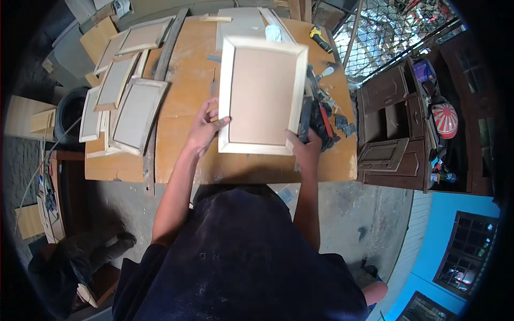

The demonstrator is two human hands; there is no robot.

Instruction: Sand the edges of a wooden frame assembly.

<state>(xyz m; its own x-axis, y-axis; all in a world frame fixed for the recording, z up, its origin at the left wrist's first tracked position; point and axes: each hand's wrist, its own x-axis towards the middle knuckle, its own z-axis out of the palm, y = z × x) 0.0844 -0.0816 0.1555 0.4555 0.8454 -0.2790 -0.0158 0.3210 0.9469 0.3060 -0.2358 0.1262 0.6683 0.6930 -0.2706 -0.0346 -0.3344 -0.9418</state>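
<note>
Above the table I hold up a pale wooden picture frame (227, 80) with a light brown flat panel inside it. My left hand (205, 129) grips the frame's left side low down, thumb on the front and fingers behind. At the lower right corner, my right hand (306, 148) is closed on the frame, its thumb on the front. A dark strip (305, 117) stands right by that hand; whether the fingers touch it is not clear. Several similar frames (140, 116) lie overlapping at the table's left.
The orange-brown table (184, 85) carries a long wooden bar (167, 59), a yellow and black power tool (320, 39), dark scraps and a red-handled tool (325, 121). A dark wooden cabinet (388, 115) stands at the right. Another person (80, 262) is at the lower left.
</note>
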